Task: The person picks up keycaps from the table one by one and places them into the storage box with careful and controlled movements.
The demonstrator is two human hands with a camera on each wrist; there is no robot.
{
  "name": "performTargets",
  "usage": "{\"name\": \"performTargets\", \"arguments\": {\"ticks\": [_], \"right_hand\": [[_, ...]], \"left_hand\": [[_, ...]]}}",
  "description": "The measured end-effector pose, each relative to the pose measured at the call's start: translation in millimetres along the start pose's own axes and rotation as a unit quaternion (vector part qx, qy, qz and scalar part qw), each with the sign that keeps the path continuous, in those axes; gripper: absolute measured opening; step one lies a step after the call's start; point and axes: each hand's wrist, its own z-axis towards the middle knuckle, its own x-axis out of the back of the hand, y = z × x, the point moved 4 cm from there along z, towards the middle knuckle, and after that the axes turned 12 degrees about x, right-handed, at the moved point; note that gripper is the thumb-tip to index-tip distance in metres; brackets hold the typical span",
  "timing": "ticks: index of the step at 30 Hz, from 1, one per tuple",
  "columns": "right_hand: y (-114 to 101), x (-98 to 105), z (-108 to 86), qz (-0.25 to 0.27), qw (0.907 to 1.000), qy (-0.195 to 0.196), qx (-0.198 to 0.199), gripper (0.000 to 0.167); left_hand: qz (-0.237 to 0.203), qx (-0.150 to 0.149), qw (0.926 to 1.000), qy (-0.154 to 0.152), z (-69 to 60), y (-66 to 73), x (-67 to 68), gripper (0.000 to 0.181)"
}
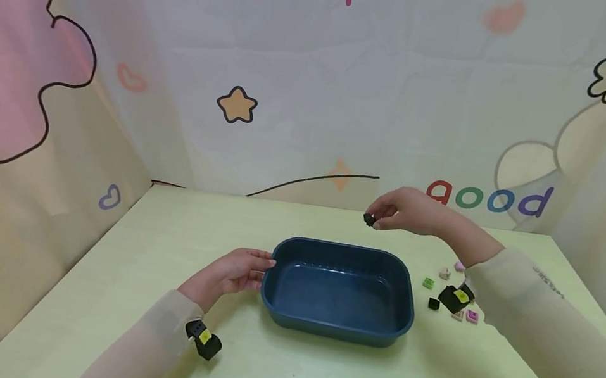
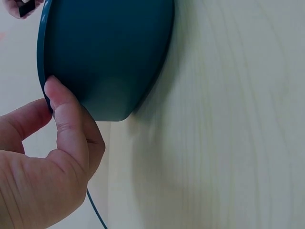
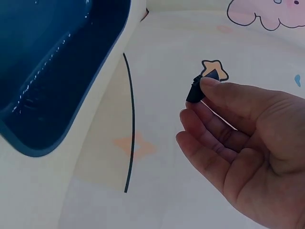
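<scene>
A dark blue rectangular tub point(image 1: 334, 332) stands on the table, and its inside shows nothing in it in the head view. My left hand point(image 1: 239, 272) pinches the tub's left rim between thumb and fingers, also seen in the left wrist view, where the hand point(image 2: 52, 157) is at the tub wall point(image 2: 109, 52). Above and behind the tub's back right part, my right hand point(image 1: 412, 211) holds a small black piece point(image 1: 369, 219) in its fingertips. In the right wrist view the right hand point(image 3: 243, 138) pinches this black piece point(image 3: 196, 90) between thumb and fingers, away from the tub point(image 3: 57, 138).
Several small pieces lie right of the tub, among them a green one point(image 1: 428, 283), a black one point(image 1: 434, 304) and a pink one point(image 1: 472, 316); my right forearm partly covers that area. A patterned curtain point(image 1: 298, 54) hangs behind the pale green table point(image 1: 169, 242).
</scene>
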Motion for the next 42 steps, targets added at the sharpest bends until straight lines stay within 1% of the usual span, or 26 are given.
{"name": "performTargets", "arguments": {"ticks": [5,10,15,24,31,37,42], "right_hand": [[-1.3,-8.8,7.8,-0.005,0.9999,-0.009,0.006,0.027],[-0.3,-21.1,16.8,-0.001,0.9996,-0.026,0.009,0.027],[2.6,-35.5,22.4,0.011,0.9989,-0.043,0.011,0.026],[8.1,-54.0,34.2,0.018,0.9962,-0.076,0.040,0.026],[4.6,-62.8,42.5,0.018,0.9932,-0.094,0.066,0.027],[2.3,-70.7,48.3,0.014,0.9912,-0.107,0.077,0.027],[1.0,-75.8,51.9,0.019,0.9888,-0.120,0.086,0.027]], "left_hand": [[0.001,0.001,1.0000,-0.004,0.5,2.4,-0.8,0.036],[0.001,0.004,1.0000,0.000,0.1,2.7,-0.6,0.037],[0.000,0.005,1.0000,-0.003,1.0,0.1,-0.3,0.031],[-0.003,0.005,1.0000,-0.003,-0.1,-0.5,-0.8,0.030],[-0.002,0.004,1.0000,-0.003,-0.5,1.3,-0.1,0.033],[-0.005,0.006,1.0000,0.000,-0.5,0.9,0.9,0.035],[-0.004,0.006,1.0000,0.000,-1.5,1.2,0.8,0.033]]}}
